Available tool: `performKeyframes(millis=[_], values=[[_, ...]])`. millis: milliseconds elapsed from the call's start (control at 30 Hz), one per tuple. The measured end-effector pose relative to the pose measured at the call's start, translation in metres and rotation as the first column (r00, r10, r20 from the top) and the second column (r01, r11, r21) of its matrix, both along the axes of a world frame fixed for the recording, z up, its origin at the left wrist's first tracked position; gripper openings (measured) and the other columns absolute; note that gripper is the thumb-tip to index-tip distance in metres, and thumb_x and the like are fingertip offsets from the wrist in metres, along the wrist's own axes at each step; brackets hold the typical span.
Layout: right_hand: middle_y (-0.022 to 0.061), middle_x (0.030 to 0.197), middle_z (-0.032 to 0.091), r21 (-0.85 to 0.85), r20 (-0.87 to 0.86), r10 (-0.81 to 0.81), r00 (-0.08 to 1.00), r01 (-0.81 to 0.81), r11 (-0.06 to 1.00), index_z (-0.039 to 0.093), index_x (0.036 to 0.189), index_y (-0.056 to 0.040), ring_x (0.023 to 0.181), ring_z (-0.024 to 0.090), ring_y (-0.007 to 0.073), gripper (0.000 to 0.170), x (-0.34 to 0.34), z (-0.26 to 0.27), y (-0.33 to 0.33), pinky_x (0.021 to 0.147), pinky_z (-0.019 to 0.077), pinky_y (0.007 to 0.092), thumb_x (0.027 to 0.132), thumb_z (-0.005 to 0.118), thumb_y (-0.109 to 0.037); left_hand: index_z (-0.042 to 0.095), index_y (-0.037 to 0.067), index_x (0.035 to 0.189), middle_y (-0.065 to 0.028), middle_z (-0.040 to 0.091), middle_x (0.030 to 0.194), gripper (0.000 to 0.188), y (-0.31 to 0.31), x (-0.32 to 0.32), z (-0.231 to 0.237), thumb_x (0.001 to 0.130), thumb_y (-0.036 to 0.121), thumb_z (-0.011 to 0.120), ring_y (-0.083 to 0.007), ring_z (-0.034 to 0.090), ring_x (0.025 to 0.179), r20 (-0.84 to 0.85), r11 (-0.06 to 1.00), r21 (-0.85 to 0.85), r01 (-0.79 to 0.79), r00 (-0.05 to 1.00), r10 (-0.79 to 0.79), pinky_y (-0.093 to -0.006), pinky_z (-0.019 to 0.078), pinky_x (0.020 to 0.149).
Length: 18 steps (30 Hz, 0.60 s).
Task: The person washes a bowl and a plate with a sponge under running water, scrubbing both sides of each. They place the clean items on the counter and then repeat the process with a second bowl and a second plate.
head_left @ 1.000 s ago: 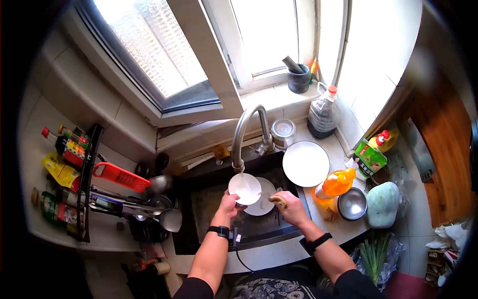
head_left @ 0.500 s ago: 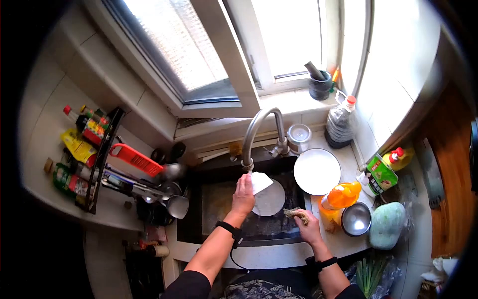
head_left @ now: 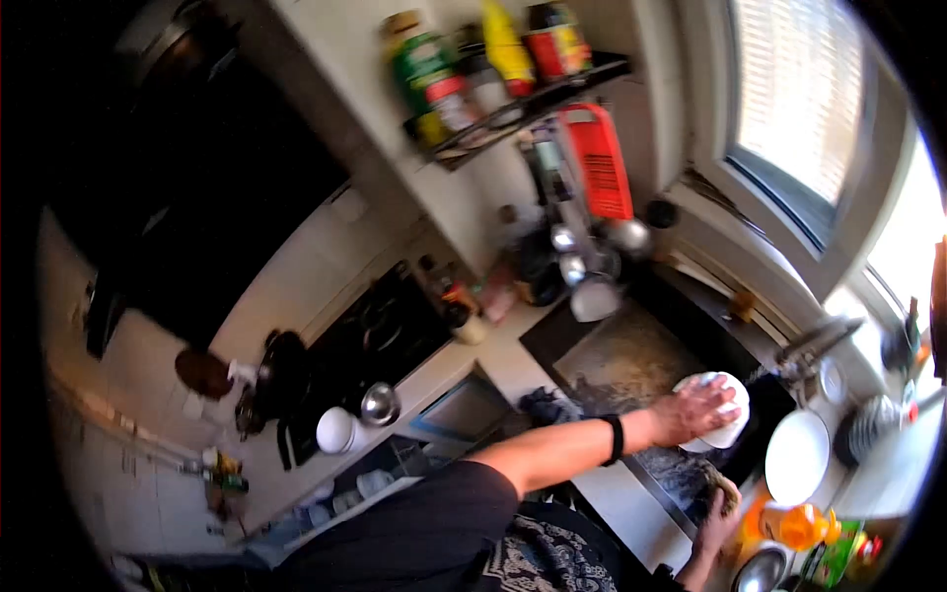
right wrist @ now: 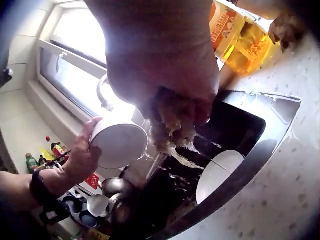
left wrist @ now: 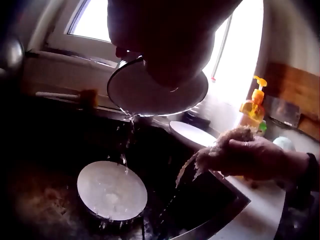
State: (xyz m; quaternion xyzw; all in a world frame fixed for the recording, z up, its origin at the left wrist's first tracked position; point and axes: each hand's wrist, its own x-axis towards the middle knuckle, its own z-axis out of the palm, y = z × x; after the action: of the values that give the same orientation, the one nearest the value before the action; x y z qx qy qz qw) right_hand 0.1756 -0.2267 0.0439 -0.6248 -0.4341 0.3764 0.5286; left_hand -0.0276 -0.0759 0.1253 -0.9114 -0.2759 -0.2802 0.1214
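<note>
L hand (right wrist: 82, 157) has the bowl (right wrist: 120, 145) by rim and outer wall, bowl tipped above the sink (head_left: 612, 360). Water's coming off its lower rim toward the plate (left wrist: 112, 192) lying in the basin. R hand (left wrist: 262, 157) grips the scrubber (left wrist: 237, 135) — apart from the bowl, near the sink's edge, dripping too.

Looks like you're mid-rinse, emptying the bowl. Tip it a bit further so the water leaves in one go rather than dribbling round the rim. Keep the lip well inside the sink. Wet wall's prob. slippery — hold firm w/ thumb and fingers, but don't pinch so hard it pops out. Go low: a drop onto the plate could chip both (likeliest mishap, I'd say). Hold the scrubber over the basin as well, so drips stay off the counter (right wrist: 300, 190) and the dish (head_left: 797, 457) beside the sink.

Head view has the bowl well off to its R side; get eyes on it for the pour. Inside's too dark to tell if any residue's left, so check before setting down.
</note>
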Motion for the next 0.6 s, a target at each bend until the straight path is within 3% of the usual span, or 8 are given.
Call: performKeyframes(millis=[133,233,267,333,400,467,533,600], values=[[0.0076,0.106,0.061,-0.012,-0.104,0.087,0.991,-0.089,0.996,0.058,0.110,0.0025,0.097,0.057,0.0164,0.022,-0.001,-0.015,0.007,0.089,0.0449,0.0280,0.092,0.057,-0.011,0.033,0.005,0.137,-0.0215,0.040,0.131,0.060,0.000,-0.010,-0.031,0.080,0.008,0.055,-0.0378,0.045,0.120,0.289,0.919,-0.320,-0.231,0.900,0.327,-0.0430,0.0375,0.103],[0.0083,0.105,0.062,-0.100,0.046,0.084,0.995,-0.079,0.992,0.059,0.111,0.0029,0.095,0.058,0.0174,0.026,-0.017,0.004,0.009,0.087,0.0459,0.0291,0.092,0.058,-0.015,0.027,0.007,0.138,-0.0225,0.048,0.127,0.065,-0.009,-0.041,-0.041,0.081,0.008,0.057,-0.0397,0.050,0.115,0.556,0.568,-0.808,0.154,0.515,0.652,-0.0424,0.0400,0.099],[0.0082,0.105,0.062,-0.141,0.211,0.105,0.972,-0.076,0.987,0.059,0.111,0.0027,0.095,0.058,0.0174,0.027,-0.029,0.020,0.010,0.086,0.0459,0.0291,0.092,0.058,-0.016,0.029,0.007,0.136,-0.0208,0.051,0.122,0.061,-0.011,-0.055,-0.056,0.081,0.011,0.056,-0.0358,0.054,0.107,0.479,0.395,-0.876,0.278,0.391,0.786,-0.0419,0.0451,0.086],[0.0084,0.106,0.062,-0.123,0.126,0.093,0.988,-0.077,0.989,0.059,0.112,0.0018,0.096,0.058,0.0181,0.026,-0.044,0.018,0.011,0.087,0.0462,0.0294,0.093,0.056,-0.016,0.035,0.009,0.132,-0.0176,0.056,0.113,0.053,-0.026,-0.102,-0.039,0.082,0.015,0.053,-0.0281,0.062,0.091,0.207,0.068,-0.817,0.572,0.182,0.961,-0.0410,0.0554,0.059],[0.0087,0.108,0.061,0.035,-0.096,0.145,0.985,-0.142,0.989,0.058,0.113,0.0009,0.098,0.058,0.0185,0.024,-0.047,-0.011,0.018,0.090,0.0465,0.0303,0.095,0.053,-0.014,0.047,0.005,0.123,-0.0167,0.060,0.102,0.049,-0.053,-0.166,-0.012,0.078,0.022,0.055,-0.0289,0.063,0.092,0.221,0.070,-0.703,0.708,0.124,0.967,-0.0435,0.0557,0.062],[0.0087,0.111,0.060,-0.037,-0.051,0.150,0.987,-0.152,0.988,0.057,0.112,0.0017,0.101,0.058,0.0187,0.023,-0.068,0.006,0.019,0.093,0.0461,0.0313,0.096,0.050,-0.013,0.053,0.006,0.120,-0.0143,0.063,0.098,0.049,-0.087,-0.238,0.007,0.080,0.034,0.058,-0.0278,0.064,0.092,0.351,0.167,-0.615,0.771,0.077,0.933,-0.0451,0.0550,0.070],[0.0086,0.112,0.060,0.012,-0.226,0.198,0.954,-0.201,0.980,0.057,0.115,0.0012,0.102,0.058,0.0185,0.025,-0.074,-0.007,0.030,0.093,0.0452,0.0303,0.096,0.051,-0.015,0.049,0.005,0.120,-0.0107,0.064,0.096,0.055,-0.112,-0.303,-0.001,0.080,0.043,0.058,-0.0248,0.067,0.079,0.318,0.351,-0.635,0.688,-0.182,0.931,-0.0394,0.0563,0.050],[0.0089,0.115,0.060,-0.020,-0.005,0.151,0.988,-0.152,0.988,0.055,0.119,0.0011,0.102,0.058,0.0177,0.029,-0.083,0.001,0.037,0.093,0.0448,0.0294,0.096,0.052,-0.017,0.049,0.007,0.119,-0.0092,0.062,0.100,0.053,-0.153,-0.381,0.011,0.082,0.044,0.058,-0.0227,0.065,0.086,0.426,0.540,-0.695,0.474,-0.333,0.841,-0.0387,0.0560,0.057]])
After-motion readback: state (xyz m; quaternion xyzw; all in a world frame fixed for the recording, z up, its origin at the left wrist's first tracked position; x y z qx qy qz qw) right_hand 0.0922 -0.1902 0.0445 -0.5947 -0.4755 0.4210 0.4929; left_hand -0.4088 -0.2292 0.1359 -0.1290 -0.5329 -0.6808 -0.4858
